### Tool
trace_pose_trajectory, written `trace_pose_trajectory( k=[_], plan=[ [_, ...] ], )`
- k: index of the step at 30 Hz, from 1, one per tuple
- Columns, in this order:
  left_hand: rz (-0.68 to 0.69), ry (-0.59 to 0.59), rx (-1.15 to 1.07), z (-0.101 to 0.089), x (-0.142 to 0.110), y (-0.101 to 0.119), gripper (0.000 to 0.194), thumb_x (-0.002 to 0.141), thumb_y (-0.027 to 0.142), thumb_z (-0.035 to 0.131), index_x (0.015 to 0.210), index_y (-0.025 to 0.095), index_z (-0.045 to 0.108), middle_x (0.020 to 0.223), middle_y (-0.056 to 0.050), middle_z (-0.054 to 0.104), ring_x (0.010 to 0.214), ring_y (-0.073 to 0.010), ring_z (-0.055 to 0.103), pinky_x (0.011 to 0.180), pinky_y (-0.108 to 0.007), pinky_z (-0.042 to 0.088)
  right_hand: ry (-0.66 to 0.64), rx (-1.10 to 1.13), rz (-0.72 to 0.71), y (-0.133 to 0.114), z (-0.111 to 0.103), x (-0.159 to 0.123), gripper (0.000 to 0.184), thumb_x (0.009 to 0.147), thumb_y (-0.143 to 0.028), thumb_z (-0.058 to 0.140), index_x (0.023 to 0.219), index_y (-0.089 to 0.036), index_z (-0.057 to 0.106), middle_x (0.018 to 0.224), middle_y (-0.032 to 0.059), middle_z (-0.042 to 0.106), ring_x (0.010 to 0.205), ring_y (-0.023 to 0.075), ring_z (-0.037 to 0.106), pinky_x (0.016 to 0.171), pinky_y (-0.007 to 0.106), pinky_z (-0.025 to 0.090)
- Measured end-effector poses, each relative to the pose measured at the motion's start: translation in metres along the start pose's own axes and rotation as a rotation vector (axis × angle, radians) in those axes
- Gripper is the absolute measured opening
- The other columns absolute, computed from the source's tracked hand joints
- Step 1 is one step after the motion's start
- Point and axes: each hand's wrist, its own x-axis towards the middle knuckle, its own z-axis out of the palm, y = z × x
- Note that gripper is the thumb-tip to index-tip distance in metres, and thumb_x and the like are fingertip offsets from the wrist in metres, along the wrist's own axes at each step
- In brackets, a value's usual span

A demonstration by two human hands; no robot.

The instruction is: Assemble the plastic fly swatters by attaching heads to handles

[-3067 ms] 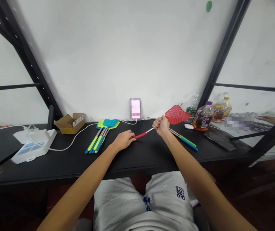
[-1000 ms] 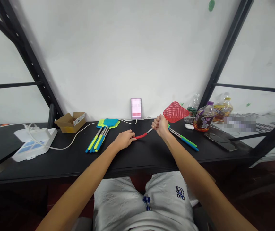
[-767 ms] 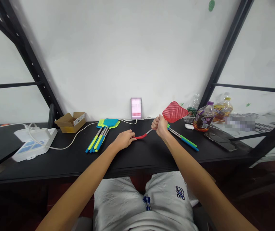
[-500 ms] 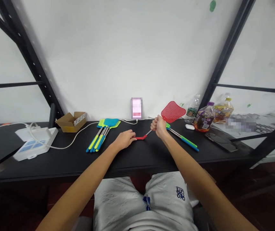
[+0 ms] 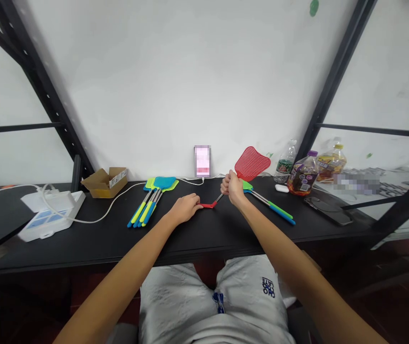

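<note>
A red fly swatter (image 5: 252,163) is held in both hands above the black table. My right hand (image 5: 232,188) is wrapped round its neck just below the perforated head, which tilts up to the right. My left hand (image 5: 186,208) grips the end of the red handle near the tabletop. The handle looks bent where it meets the thin metal shaft. To the left lies a bundle of several yellow-green and blue fly swatters (image 5: 150,203). Green and blue fly swatters (image 5: 279,210) lie right of my right hand, their heads partly hidden behind it.
A phone (image 5: 203,161) leans on the wall at the back, with a cable attached. An open cardboard box (image 5: 104,186) and a white power strip (image 5: 52,220) stand left. Bottles (image 5: 303,174), a white earbud case (image 5: 281,188) and a dark phone (image 5: 328,211) are at right.
My right hand and the swatter's red head have shifted slightly left, and the head sits a little higher. My left hand has stayed nearly in place on the handle.
</note>
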Motion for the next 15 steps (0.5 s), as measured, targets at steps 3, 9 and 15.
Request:
trace_pose_trajectory(
  k=[3,9,15],
  plan=[
    [-0.008,0.009,-0.015,0.0,0.0,0.001,0.022,0.094,0.039,0.046,0.089,0.019,0.055,0.094,-0.005,0.059,0.083,-0.0173,0.058,0.066,-0.027,0.039,0.005,-0.01,-0.001,0.001,0.003,0.0,0.041,0.092,-0.037,0.041,0.06,-0.024,0.019,0.041,-0.0101,0.017,0.031,0.0056,0.014,0.032,0.019,0.012],
    [-0.031,0.02,-0.032,0.001,0.0,0.002,0.023,0.095,0.039,0.045,0.093,0.019,0.056,0.097,-0.006,0.061,0.086,-0.0179,0.059,0.071,-0.028,0.041,-0.015,-0.057,-0.006,0.002,0.009,0.0,0.044,0.092,-0.043,0.043,0.06,-0.024,0.019,0.04,-0.0106,0.015,0.031,0.0057,0.014,0.031,0.02,0.013],
    [-0.035,0.036,-0.03,0.002,0.0,0.003,0.023,0.095,0.039,0.044,0.093,0.019,0.055,0.097,-0.006,0.062,0.087,-0.019,0.06,0.072,-0.029,0.042,-0.055,-0.114,-0.03,0.004,0.02,-0.003,0.046,0.092,-0.046,0.045,0.058,-0.024,0.023,0.039,-0.0097,0.018,0.03,0.0061,0.016,0.03,0.021,0.015]
  ],
)
